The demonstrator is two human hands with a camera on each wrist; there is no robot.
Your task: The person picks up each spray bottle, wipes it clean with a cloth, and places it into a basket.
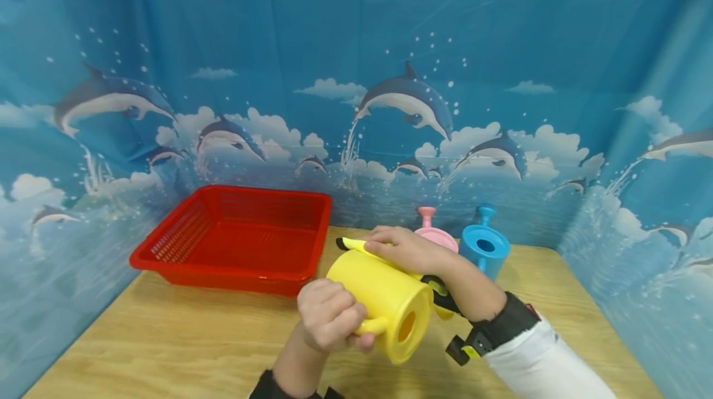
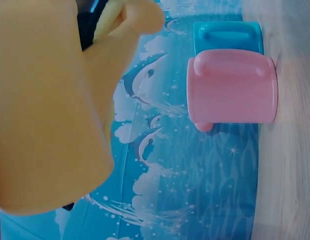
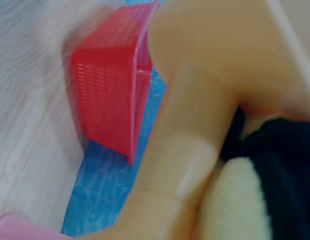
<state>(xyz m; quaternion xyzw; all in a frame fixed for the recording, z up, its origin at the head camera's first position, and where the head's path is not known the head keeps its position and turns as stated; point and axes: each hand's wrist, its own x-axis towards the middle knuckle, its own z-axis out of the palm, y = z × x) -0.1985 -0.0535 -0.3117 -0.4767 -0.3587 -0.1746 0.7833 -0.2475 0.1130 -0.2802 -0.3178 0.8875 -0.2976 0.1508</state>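
A yellow watering can [image 1: 379, 287] is held tilted above the table, its holed top facing down to the right in the head view. My left hand [image 1: 331, 315] grips its handle [image 1: 372, 326]. Across the can's upper side, my right hand [image 1: 409, 252] holds a yellow cloth with black edging [image 1: 356, 244] against it. More of this fuzzy cloth [image 3: 237, 200] shows in the right wrist view beside the can's spout [image 3: 180, 165]. The can's body [image 2: 45, 115] fills the left side of the left wrist view.
A red plastic basket [image 1: 234, 275] with slotted sides stands at the back left of the wooden table [image 1: 184, 337]. Behind my right arm, a pink watering can [image 1: 437, 238] stands beside a blue watering can [image 1: 486, 250]. A dolphin-print curtain [image 1: 312, 46] surrounds the table.
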